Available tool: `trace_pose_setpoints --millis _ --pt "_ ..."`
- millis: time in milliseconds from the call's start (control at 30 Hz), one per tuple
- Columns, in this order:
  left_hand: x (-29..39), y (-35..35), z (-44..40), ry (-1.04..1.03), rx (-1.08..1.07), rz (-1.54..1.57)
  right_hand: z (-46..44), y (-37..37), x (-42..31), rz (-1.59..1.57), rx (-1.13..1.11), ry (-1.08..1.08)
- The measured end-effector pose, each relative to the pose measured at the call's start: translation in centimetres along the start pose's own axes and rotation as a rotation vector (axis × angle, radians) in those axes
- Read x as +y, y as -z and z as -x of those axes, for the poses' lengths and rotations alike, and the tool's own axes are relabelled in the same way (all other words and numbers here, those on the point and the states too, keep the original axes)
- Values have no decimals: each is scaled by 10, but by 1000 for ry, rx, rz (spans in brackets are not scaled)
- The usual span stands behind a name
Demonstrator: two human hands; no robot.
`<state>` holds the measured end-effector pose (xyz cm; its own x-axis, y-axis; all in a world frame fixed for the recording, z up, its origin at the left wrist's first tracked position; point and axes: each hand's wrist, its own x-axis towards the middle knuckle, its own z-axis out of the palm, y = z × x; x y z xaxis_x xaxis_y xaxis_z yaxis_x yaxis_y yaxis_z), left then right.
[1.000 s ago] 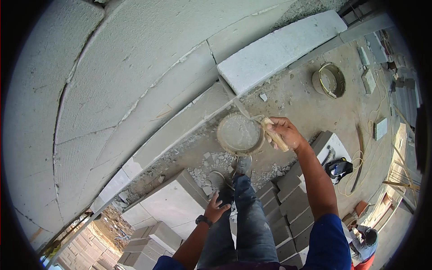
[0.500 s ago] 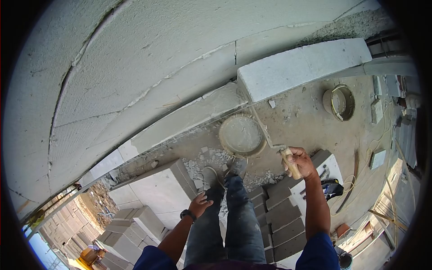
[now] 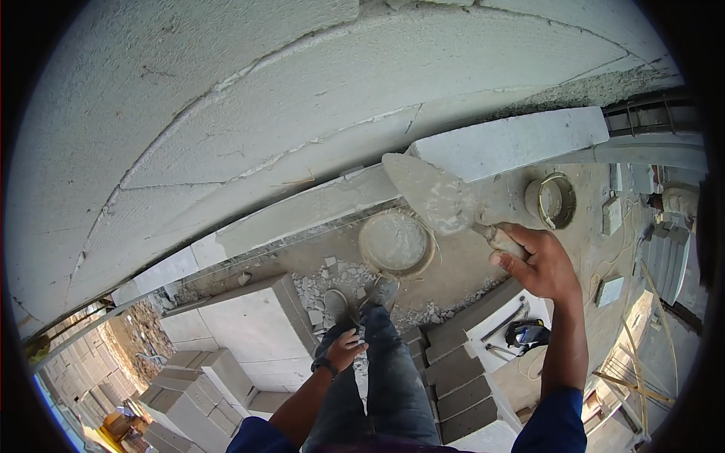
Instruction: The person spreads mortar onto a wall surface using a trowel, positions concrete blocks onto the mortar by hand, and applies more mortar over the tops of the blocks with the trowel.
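My right hand (image 3: 538,260) is wrapped round the wooden handle of a trowel (image 3: 438,195). The broad, mortar-smeared blade is raised, its tip over the mortar-topped course (image 3: 310,210), beside the left end of a long white block (image 3: 521,143). Below the blade, a round tub of mortar (image 3: 396,241) stands on the floor near my shoes. My left hand (image 3: 347,349) hangs in front of my thigh with its fingers apart, holding nothing.
A large wall (image 3: 302,98) rises beside the course. A second bucket (image 3: 550,201) stands to the right. Stacked blocks (image 3: 249,325) lie at the left, more blocks (image 3: 461,385) at the right with tools (image 3: 526,332) on top. Rubble (image 3: 302,291) lies near my feet.
The trowel has swung up from its edge-on, lowered position, so its blade now shows broad and nearer the camera. My left hand stays low. The view has shifted.
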<state>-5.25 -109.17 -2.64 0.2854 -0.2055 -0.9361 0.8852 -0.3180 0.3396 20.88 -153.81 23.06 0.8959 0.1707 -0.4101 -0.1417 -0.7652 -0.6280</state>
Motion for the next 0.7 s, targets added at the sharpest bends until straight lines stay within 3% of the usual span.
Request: trace_pose_setpoints --millis 167,267,400,500,600,700 --pt "-7 2 -14 -49 -8 11 -66 31 -36 562 -109 74" --pt "-20 15 -19 -51 50 -66 -79 47 -38 682 -100 82" --pt "-31 32 -13 -47 72 -43 -57 88 -58 740 -126 -108" --pt "-36 45 -4 -34 83 -62 -25 102 -65 804 14 -91" --pt "-43 57 -1 11 110 -133 -3 94 -70 781 145 5" --pt "-52 62 0 12 122 -146 -12 70 -38 932 256 284"
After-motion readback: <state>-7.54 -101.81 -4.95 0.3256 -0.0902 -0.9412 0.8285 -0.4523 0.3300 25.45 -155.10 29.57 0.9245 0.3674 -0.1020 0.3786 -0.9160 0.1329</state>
